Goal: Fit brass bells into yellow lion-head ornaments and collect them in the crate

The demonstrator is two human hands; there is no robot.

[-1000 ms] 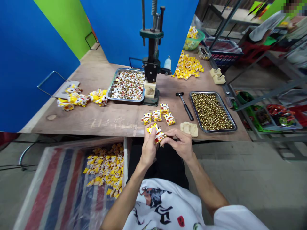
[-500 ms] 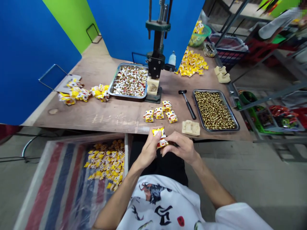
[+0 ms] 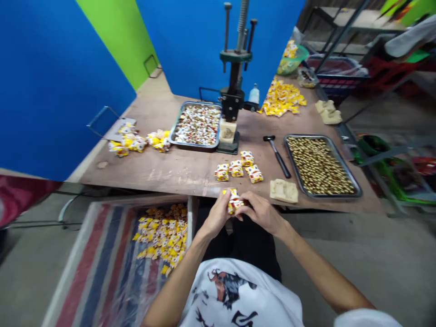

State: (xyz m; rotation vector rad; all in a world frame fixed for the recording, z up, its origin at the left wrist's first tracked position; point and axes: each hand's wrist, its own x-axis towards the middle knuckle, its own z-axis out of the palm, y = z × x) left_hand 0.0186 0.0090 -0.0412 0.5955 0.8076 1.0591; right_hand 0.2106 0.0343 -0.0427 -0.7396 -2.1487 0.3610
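Observation:
A small yellow and white figure [image 3: 234, 202] is held just off the table's front edge. My left hand [image 3: 217, 217] grips it from the left, fingers closed round its side. From the right, the pinched fingers of my right hand [image 3: 262, 212] press against the same figure. Beyond the hands, several similar figures [image 3: 236, 168] sit in a small group on the wooden table [image 3: 163, 170]. To their right lie a black hammer [image 3: 279, 158] and a cream block [image 3: 284, 190]. Whatever is between my right fingertips is too small to make out.
A green press [image 3: 232, 102] stands behind a tray of white pieces [image 3: 196, 123]'s right end. Gold beads fill another tray [image 3: 357, 190] at right. Yellow pieces [image 3: 282, 97] lie at the back; a striped lined box [image 3: 85, 259] holds more at lower left. A person's sleeve [image 3: 410, 38] shows upper right.
The whole view has shifted, so the table and its objects appear further right and slightly lower. Both hands still hold the figure, which looks slightly turned. A red shape shows more at the left edge.

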